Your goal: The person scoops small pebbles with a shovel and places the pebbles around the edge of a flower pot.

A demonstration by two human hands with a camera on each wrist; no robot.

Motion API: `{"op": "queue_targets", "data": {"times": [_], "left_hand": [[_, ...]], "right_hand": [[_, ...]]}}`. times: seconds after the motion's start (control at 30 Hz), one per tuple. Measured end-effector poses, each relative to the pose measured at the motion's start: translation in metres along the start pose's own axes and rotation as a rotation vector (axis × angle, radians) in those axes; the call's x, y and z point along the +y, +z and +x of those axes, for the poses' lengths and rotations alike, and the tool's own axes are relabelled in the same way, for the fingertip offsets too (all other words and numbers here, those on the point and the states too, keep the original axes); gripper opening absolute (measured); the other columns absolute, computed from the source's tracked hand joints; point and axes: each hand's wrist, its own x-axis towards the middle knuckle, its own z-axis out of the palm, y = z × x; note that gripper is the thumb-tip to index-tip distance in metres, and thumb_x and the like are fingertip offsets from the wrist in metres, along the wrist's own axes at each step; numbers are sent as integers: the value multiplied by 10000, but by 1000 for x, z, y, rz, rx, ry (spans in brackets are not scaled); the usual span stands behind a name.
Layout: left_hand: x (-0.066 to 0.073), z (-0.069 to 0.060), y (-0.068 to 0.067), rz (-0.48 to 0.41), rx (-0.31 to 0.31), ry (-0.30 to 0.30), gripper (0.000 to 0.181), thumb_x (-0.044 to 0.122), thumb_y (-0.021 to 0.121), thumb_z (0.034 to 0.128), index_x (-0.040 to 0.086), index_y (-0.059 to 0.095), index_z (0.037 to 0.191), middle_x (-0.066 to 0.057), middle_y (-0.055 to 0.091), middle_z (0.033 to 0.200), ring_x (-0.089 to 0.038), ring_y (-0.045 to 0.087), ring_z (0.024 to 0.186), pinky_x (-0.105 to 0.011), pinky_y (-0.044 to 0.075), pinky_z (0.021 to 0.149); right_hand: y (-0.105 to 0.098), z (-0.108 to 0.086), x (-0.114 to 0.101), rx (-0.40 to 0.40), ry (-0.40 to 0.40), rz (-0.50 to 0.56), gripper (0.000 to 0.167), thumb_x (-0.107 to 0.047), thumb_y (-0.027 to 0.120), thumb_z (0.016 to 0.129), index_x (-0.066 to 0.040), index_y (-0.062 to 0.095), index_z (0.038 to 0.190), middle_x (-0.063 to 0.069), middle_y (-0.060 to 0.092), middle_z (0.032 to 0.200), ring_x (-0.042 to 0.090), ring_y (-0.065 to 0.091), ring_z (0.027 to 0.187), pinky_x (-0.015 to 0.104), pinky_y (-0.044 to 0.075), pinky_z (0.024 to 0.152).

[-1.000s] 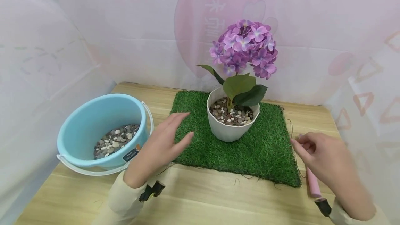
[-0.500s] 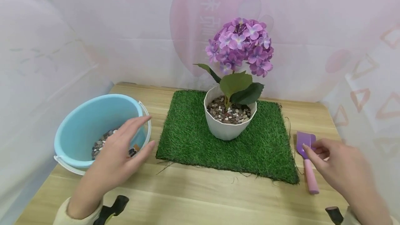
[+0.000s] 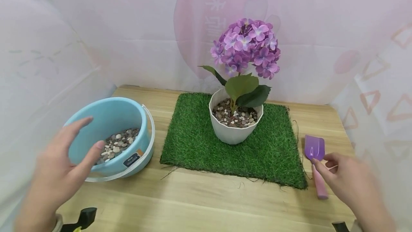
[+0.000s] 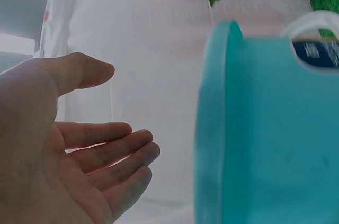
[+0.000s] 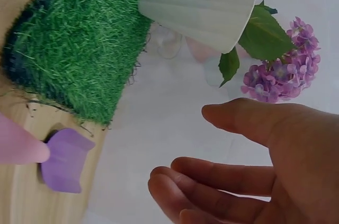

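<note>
A light blue bucket (image 3: pixel 106 114) with pebbles (image 3: pixel 117 145) in it stands at the left. My left hand (image 3: pixel 61 164) is over the bucket's near left side, fingers and thumb apart, holding nothing; in the left wrist view the hand (image 4: pixel 95 150) is clear of the bucket wall (image 4: pixel 275 128). Over the pink handle (image 3: pixel 320 183) of a small purple shovel (image 3: pixel 314 147) hovers my right hand (image 3: pixel 354 182), its fingers loosely bent. The right wrist view has this hand (image 5: pixel 238 166) empty, apart from the shovel blade (image 5: pixel 66 160).
A white pot (image 3: pixel 230 133) with pebbles and a purple flower (image 3: pixel 246 47) stands on a green grass mat (image 3: pixel 193 142) mid-table. Pale printed cloth (image 3: pixel 145 28) hangs behind and at both sides of the wooden table (image 3: pixel 193 203).
My left hand has moved left from beside the mat, across the bucket's front to its left side. The right hand has shifted slightly right and down, uncovering the shovel's purple blade. The bucket's handle has shifted.
</note>
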Motion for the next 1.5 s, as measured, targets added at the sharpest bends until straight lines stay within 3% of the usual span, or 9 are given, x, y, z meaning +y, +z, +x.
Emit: {"op": "queue_targets", "data": {"times": [0.1, 0.3, 0.57, 0.77, 0.9, 1.07, 1.17, 1.27, 1.5], "left_hand": [[-17, -3, -7, 35, -2, -75, 621, 103, 741, 945, 136, 555, 1536, -287, 592, 1468, 166, 371, 1409, 20, 212, 1128], [-53, 0, -19, 114, -70, -237, 622, 164, 644, 1028, 72, 433, 1606, -295, 475, 1589, -370, 374, 1557, -102, 140, 1273], [-100, 4, -17, 103, -160, -441, 692, 259, 527, 1097, 28, 222, 1673, -321, 246, 1702, -596, 213, 1550, -617, 123, 1332], [-128, 2, -15, 8, -221, -567, 713, 381, 527, 1099, 180, 205, 1703, -177, 186, 1762, -527, 192, 1575, -284, 287, 1287], [-137, 7, -12, -10, -243, -614, 696, 443, 517, 1096, 248, 230, 1699, -219, 253, 1733, -549, 339, 1518, 0, 526, 801], [-144, 17, -8, -61, -268, -613, 700, 450, 523, 1094, 185, 269, 1690, -333, 301, 1675, -111, 701, 1137, -46, 542, 589], [-146, 21, -5, -87, -285, -609, 703, 449, 520, 1096, 160, 274, 1687, -364, 314, 1653, 188, 520, 877, -125, 601, 566], [-147, 25, -3, -100, -290, -629, 689, 451, 500, 1101, 173, 272, 1688, -373, 315, 1648, 198, 493, 834, -162, 613, 545], [-151, 29, -1, -135, -287, -657, 644, 476, 496, 1097, 245, 326, 1673, -272, 353, 1669, 193, 527, 842, -159, 613, 577]], "right_hand": [[5, -2, 6, -36, 45, -8, 564, -509, 663, 1014, 40, 744, 1117, 188, 794, 961, 315, 748, 803, 429, 596, 600], [14, -5, 15, -96, 97, -28, 673, -545, 604, 1037, 105, 689, 1185, 274, 770, 1021, 423, 741, 869, 547, 622, 663], [24, -7, 23, -161, 174, -39, 790, -607, 515, 1057, 149, 637, 1250, 334, 735, 1103, 568, 675, 999, 647, 590, 756], [29, -7, 26, -197, 197, -70, 826, -630, 497, 1055, 161, 629, 1256, 387, 686, 1196, 644, 624, 1071, 694, 572, 787], [33, -7, 27, -208, 219, -75, 858, -660, 456, 1056, 152, 630, 1272, 402, 657, 1246, 665, 601, 1107, 697, 569, 785], [39, -5, 29, -209, 222, -47, 798, -615, 444, 1078, 143, 668, 1184, 409, 670, 1208, 638, 633, 1040, 650, 591, 764], [43, -6, 29, -214, 234, -29, 718, -611, 424, 1086, 37, 707, 956, 282, 726, 910, 447, 655, 767, 466, 558, 597], [47, -7, 28, -210, 224, -20, 594, -579, 470, 1082, -103, 653, 779, 60, 623, 685, 215, 531, 631, 300, 410, 507], [58, -7, 31, -184, 202, -33, 498, -478, 599, 1045, -64, 638, 772, 48, 565, 645, 204, 499, 576, 293, 394, 478]]}}
